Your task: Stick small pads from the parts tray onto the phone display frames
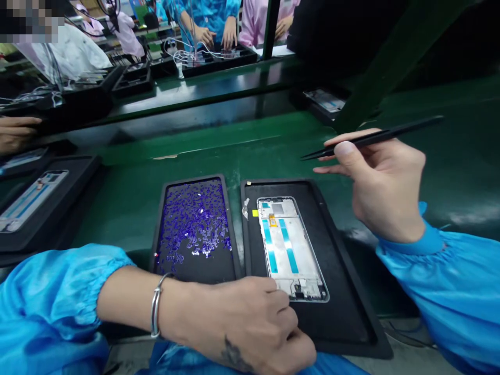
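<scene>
Black tweezers (pixel 375 136) are held in my right hand (pixel 386 182), raised beyond the right-hand tray, their points facing left. My left hand (pixel 253 323) is closed with its fingers curled under, over the near edge of that tray; whatever its fingers hold is hidden. A phone frame (pixel 279 245) lies in the black tray (pixel 344 302), with blue strips, an orange flex piece and a yellow tab at its left side. Left of it, a smaller black tray (pixel 187 272) contains several tiny purple-edged clear pieces (pixel 191 219).
Another tray (pixel 80 192) with a phone frame (pixel 35 200) sits at far left, near a co-worker's hand (pixel 17 133). Behind a raised green ledge, co-workers' hands (pixel 230 34) work among white cables. A green post (pixel 390 57) slants at right beside another tray (pixel 312 107).
</scene>
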